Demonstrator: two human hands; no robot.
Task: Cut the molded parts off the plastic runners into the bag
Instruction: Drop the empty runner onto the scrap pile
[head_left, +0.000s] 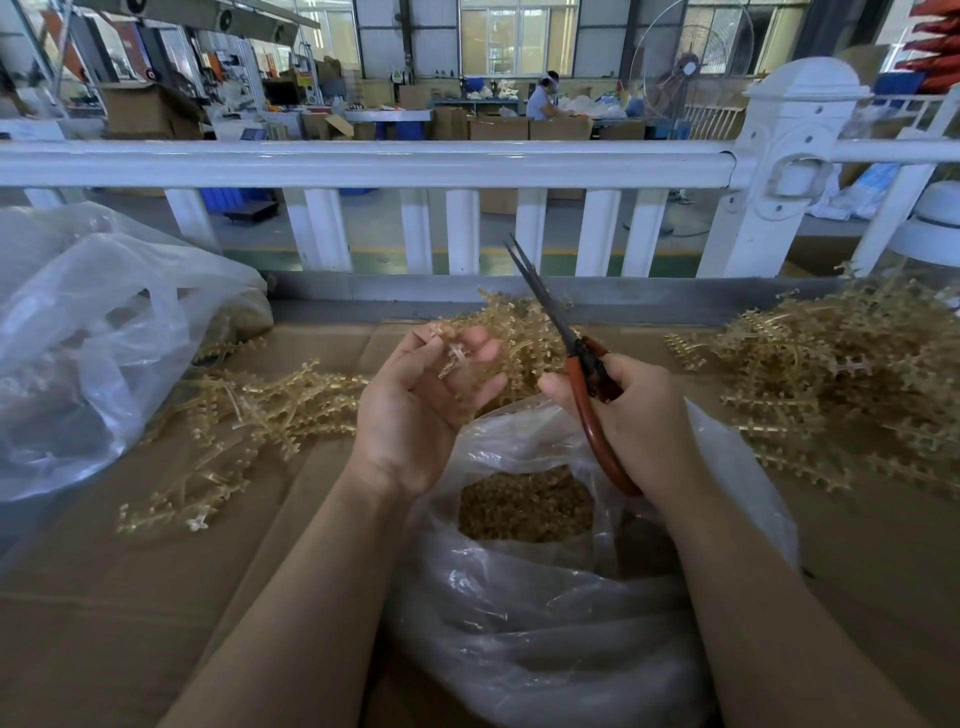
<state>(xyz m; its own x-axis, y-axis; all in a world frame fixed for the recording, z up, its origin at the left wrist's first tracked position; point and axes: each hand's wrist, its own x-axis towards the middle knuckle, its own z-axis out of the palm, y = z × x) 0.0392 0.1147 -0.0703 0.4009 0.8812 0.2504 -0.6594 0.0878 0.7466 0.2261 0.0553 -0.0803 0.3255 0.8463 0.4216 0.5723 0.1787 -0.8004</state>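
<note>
My left hand (415, 400) is palm up above the clear plastic bag (545, 613), fingers loosely curled round a small translucent amber runner piece (457, 353). My right hand (634, 415) grips red-handled scissors (582, 374), whose nearly closed dark blades point up and away. The bag's mouth gapes below both hands and shows a heap of small amber cut parts (524, 506). Piles of amber runners lie on the cardboard: one behind my hands (514, 332), one at the left (249, 415), a large one at the right (852, 384).
A big crumpled clear bag (88, 338) fills the left of the cardboard-covered table (130, 597). A white railing (467, 161) runs along the far edge, with a thick post (779, 171) at the right. Beyond it, a factory floor with boxes and a seated person.
</note>
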